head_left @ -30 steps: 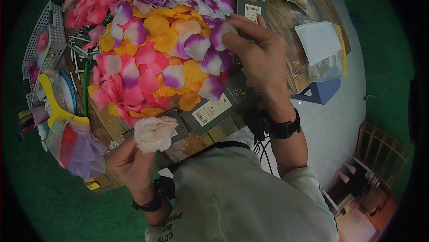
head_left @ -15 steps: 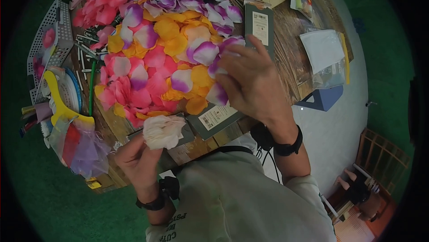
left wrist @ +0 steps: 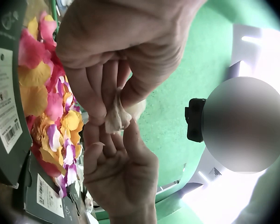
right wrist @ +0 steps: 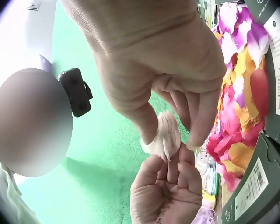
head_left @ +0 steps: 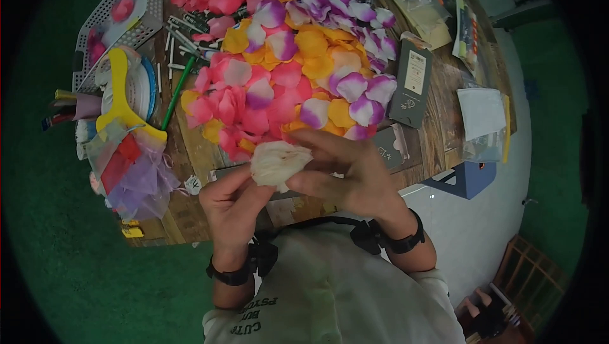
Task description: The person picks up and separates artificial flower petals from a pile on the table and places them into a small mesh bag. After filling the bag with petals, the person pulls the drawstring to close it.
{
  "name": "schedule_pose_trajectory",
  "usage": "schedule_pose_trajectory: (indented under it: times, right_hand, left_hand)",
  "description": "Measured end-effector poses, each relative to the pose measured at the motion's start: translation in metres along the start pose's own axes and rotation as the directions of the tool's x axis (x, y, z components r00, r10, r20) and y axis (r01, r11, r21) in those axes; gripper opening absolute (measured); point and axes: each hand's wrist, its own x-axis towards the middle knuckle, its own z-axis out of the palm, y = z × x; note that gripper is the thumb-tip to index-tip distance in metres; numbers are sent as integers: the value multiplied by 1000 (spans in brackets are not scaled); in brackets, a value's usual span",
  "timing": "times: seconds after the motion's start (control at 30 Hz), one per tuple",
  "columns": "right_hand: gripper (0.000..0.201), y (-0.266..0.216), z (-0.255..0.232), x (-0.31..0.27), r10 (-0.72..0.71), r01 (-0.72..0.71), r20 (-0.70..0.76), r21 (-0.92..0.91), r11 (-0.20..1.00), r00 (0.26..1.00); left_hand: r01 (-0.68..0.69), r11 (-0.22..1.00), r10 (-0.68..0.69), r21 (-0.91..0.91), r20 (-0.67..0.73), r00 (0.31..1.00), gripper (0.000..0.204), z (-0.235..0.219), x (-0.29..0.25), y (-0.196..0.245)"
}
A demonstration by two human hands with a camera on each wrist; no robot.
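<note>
In the head view a bunch of white petals [head_left: 279, 164] is held over the near table edge. My left hand [head_left: 236, 207] pinches its narrow gathered base between thumb and fingertips, as the left wrist view shows of the petals [left wrist: 116, 116]. From the other side my right hand [head_left: 355, 182] comes round the bunch, thumb against its side and fingers curved past its far side. The right wrist view shows the layered white petals [right wrist: 164, 135] between that thumb and fingers. Behind both hands lies a large heap of pink, orange and purple-white petals [head_left: 279, 93].
Dark flat boxes [head_left: 406, 109] with labels lie right of the heap. At left stand a grey perforated basket [head_left: 120, 14], a yellow forked piece [head_left: 120, 90] and sheer purple fabric [head_left: 143, 182]. Pens lie at the back; a plastic packet [head_left: 482, 115] lies at the right edge.
The right hand has left the loose petals and dark boxes and come across to the white bunch. The left hand has kept its pinch on the bunch, and the head view has shifted.
</note>
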Motion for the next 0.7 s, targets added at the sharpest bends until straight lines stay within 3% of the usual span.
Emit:
schedule_pose_trajectory:
  times: [0.1, 0.2, 0.33, 0.43, 0.5, 0.6, 0.7]
  right_hand:
    - [42, -7, 2, -3, 68, -73, 45, 125, 989, 997]
    - [42, -5, 3, -5, 80, -80, 13, 31, 996, 997]
    - [44, 1, 4, -5, 74, -70, -69, 58, 996, 995]
    - [39, 2, 5, -6, 0, 8, -96, 87, 996, 995]
    - [32, 6, 2, -6, -80, 74, -57, -106, 992, 995]
    - [28, 4, 1, -8, -142, 124, -60, -236, 964, 988]
    - [27, 7, 2, -8, -223, 199, -112, -196, 960, 968]
  left_hand:
    - [-28, 999, 26, 44, 35, 999, 26, 0, 0, 0]
    - [-18, 995, 14, 98, 35, 999, 26, -1, 0, -2]
    - [-62, 985, 48, 160, 88, 995, 26, 3, 1, -1]
    - [-71, 979, 50, 190, 114, 992, 26, 1, 0, -1]
    - [-71, 975, 43, 209, 135, 990, 26, 0, 0, -2]
    - [-15, 980, -2, 197, 86, 996, 25, -1, -1, -3]
    - [-11, 942, -30, 334, 117, 993, 30, 0, 3, -2]
